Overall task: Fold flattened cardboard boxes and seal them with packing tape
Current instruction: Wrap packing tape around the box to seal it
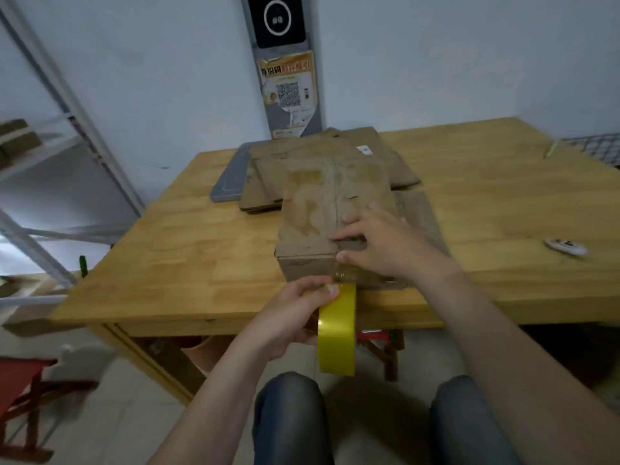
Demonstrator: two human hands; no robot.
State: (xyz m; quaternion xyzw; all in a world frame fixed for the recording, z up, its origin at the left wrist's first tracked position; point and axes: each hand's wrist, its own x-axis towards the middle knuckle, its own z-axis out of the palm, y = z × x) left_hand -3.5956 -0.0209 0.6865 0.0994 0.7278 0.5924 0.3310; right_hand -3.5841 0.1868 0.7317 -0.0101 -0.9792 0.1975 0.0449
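A folded cardboard box (315, 209) stands at the near edge of the wooden table (188, 250), its top flaps closed with a seam down the middle. My left hand (292, 317) grips a yellow roll of packing tape (337, 330) just below the table edge, and a clear strip runs from the roll up onto the box's front face. My right hand (379, 243) presses flat on the box's near top edge, over the seam, holding the tape end down. Behind the box lies a stack of flattened cardboard boxes (322, 152).
A grey flat device (231, 176) lies left of the flattened stack. A small round white object (565, 246) sits at the table's right. A metal shelf frame (67, 105) stands at left, a red stool (20, 384) on the floor, my knees under the table edge.
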